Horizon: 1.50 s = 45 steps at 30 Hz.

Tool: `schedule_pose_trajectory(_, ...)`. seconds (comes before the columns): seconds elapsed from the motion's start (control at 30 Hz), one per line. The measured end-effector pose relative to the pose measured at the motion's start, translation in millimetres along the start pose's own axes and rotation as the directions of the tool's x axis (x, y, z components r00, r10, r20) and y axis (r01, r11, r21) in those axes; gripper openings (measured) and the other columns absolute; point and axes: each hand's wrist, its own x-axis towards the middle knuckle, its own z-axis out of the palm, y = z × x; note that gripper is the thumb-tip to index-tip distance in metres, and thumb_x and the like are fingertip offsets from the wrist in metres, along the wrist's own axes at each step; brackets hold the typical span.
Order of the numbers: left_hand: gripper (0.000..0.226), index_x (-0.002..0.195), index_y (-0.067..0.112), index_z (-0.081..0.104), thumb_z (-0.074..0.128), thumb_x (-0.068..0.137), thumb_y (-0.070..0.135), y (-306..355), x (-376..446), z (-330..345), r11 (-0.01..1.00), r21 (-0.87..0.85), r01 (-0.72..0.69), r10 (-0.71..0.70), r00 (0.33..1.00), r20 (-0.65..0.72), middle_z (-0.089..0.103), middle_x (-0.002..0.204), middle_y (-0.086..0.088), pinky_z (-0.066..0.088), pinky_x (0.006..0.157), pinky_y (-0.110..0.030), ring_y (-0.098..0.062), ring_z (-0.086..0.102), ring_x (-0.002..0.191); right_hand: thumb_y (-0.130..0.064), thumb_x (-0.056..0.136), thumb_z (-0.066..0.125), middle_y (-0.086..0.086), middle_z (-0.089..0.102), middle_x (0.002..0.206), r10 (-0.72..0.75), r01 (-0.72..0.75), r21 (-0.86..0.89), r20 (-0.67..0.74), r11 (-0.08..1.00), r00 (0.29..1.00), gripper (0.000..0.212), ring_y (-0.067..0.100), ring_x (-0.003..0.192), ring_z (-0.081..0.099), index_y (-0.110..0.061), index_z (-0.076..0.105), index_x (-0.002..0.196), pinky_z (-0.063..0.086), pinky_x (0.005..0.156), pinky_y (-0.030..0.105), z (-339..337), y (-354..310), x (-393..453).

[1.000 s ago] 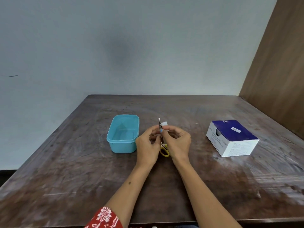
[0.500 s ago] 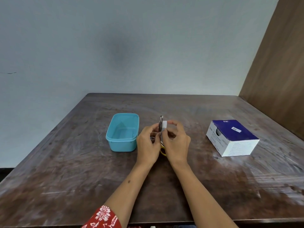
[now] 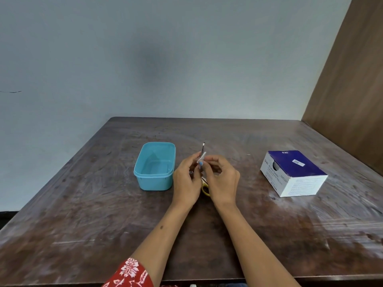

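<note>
Beside the teal tub (image 3: 154, 180), we're gripping scissors (image 3: 205, 189) upright in our left hand (image 3: 186, 181), right hand (image 3: 223, 181) pinching a white pad (image 3: 202, 156) against the blade (image 3: 203, 148).

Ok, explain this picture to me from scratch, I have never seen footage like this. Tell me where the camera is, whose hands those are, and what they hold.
There is no machine here. A person works with two bare hands, and the one picture comes from a wide-angle camera worn on their head, looking forward and down. That is why the left hand and right hand reach in from the bottom edge. They meet over a dark wooden table. The left hand grips a pair of scissors, blades pointing up and yellow handle below. The right hand pinches a small white pad against the blades, apparently to wipe them. On the table, a lidless teal plastic tub stands to the left and a blue and white box lies to the right.
</note>
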Motion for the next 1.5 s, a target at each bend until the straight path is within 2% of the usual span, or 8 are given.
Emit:
schedule_pose_trajectory(0.37, 0.049, 0.125, 0.025, 0.057, 0.057, 0.085, -0.005, 0, -1, 0, 0.99, -0.092, 0.104, -0.095, 0.991, 0.098, 0.068, 0.103, 0.003, 0.053, 0.082, -0.017, -0.005, 0.064, 0.095, -0.009, 0.077, 0.075, -0.009, 0.07, 0.077, 0.108, -0.103, 0.118, -0.035, 0.988, 0.994, 0.031, 0.005, 0.076, 0.068, -0.024, 0.053, 0.094, 0.054, 0.074, 0.025, -4, -1, 1)
schedule_pose_trajectory(0.5, 0.032, 0.109, 0.014, 0.065, 0.059, 0.084, -0.006, 4, -1, 1, 0.961, -0.183, 0.208, -0.196, 0.977, 0.081, 0.068, 0.09, 0.009, 0.053, 0.074, -0.013, 0.001, 0.065, 0.083, -0.011, 0.077, 0.074, -0.008, 0.07, 0.074, 0.188, -0.182, 0.177, -0.018, 0.967, 0.982, 0.023, 0.005, 0.066, 0.067, -0.02, 0.06, 0.093, 0.055, 0.063, 0.025, -4, -2, 4)
schedule_pose_trajectory(0.6, 0.023, 0.1, 0.014, 0.067, 0.06, 0.085, -0.002, 5, -2, 2, 0.945, -0.226, 0.237, -0.214, 0.969, 0.124, 0.071, 0.09, -0.001, 0.056, 0.078, -0.023, -0.011, 0.069, 0.087, -0.01, 0.076, 0.075, -0.008, 0.071, 0.073, 0.227, -0.206, 0.237, -0.062, 0.949, 0.972, 0.024, 0.003, 0.062, 0.065, -0.018, 0.062, 0.094, 0.051, 0.057, 0.019, -6, -3, 6)
schedule_pose_trajectory(0.73, 0.021, 0.102, 0.009, 0.068, 0.058, 0.087, -0.002, 7, -3, 1, 0.926, -0.251, 0.28, -0.251, 0.957, 0.142, 0.071, 0.09, -0.005, 0.056, 0.073, -0.022, -0.009, 0.07, 0.08, -0.013, 0.075, 0.077, -0.003, 0.073, 0.076, 0.263, -0.244, 0.269, -0.037, 0.932, 0.964, 0.019, 0.013, 0.066, 0.069, -0.018, 0.066, 0.09, 0.056, 0.062, 0.032, -7, -3, 5)
schedule_pose_trajectory(0.83, 0.02, 0.101, 0.009, 0.067, 0.056, 0.088, -0.002, 8, -3, -1, 0.895, -0.307, 0.322, -0.287, 0.945, 0.157, 0.071, 0.086, -0.004, 0.058, 0.065, -0.023, -0.011, 0.07, 0.074, -0.012, 0.077, 0.075, -0.003, 0.071, 0.071, 0.278, -0.268, 0.312, 0.014, 0.911, 0.96, 0.014, 0.005, 0.059, 0.067, -0.008, 0.072, 0.091, 0.052, 0.052, 0.02, -8, -6, 4)
schedule_pose_trajectory(0.97, 0.017, 0.102, 0.005, 0.066, 0.06, 0.087, 0.001, 6, -3, 0, 0.91, -0.256, 0.327, -0.293, 0.942, 0.163, 0.071, 0.082, -0.002, 0.056, 0.064, -0.02, -0.007, 0.068, 0.064, -0.008, 0.08, 0.072, -0.004, 0.069, 0.069, 0.3, -0.281, 0.397, 0.016, 0.874, 0.954, 0.015, -0.003, 0.057, 0.064, -0.003, 0.072, 0.093, 0.047, 0.052, 0.011, -10, -7, 5)
schedule_pose_trajectory(1.2, 0.019, 0.094, 0.011, 0.066, 0.055, 0.088, -0.003, 3, 0, -1, 0.92, -0.245, 0.307, -0.288, 0.951, 0.111, 0.069, 0.078, -0.001, 0.056, 0.064, -0.018, -0.004, 0.067, 0.062, -0.009, 0.08, 0.072, 0.003, 0.067, 0.064, 0.324, -0.352, 0.367, 0.139, 0.861, 0.936, 0.011, -0.001, 0.053, 0.061, -0.001, 0.072, 0.087, 0.046, 0.049, 0.013, -6, -5, 5)
schedule_pose_trajectory(1.5, 0.018, 0.101, 0.003, 0.067, 0.055, 0.089, -0.002, 6, -2, 1, 0.94, -0.179, 0.29, -0.271, 0.955, 0.123, 0.07, 0.083, -0.005, 0.056, 0.066, -0.019, -0.006, 0.068, 0.066, -0.014, 0.081, 0.072, 0.006, 0.069, 0.066, 0.346, -0.372, 0.327, 0.138, 0.869, 0.928, 0.012, 0.007, 0.054, 0.063, -0.005, 0.071, 0.087, 0.05, 0.048, 0.02, -6, -2, 5)
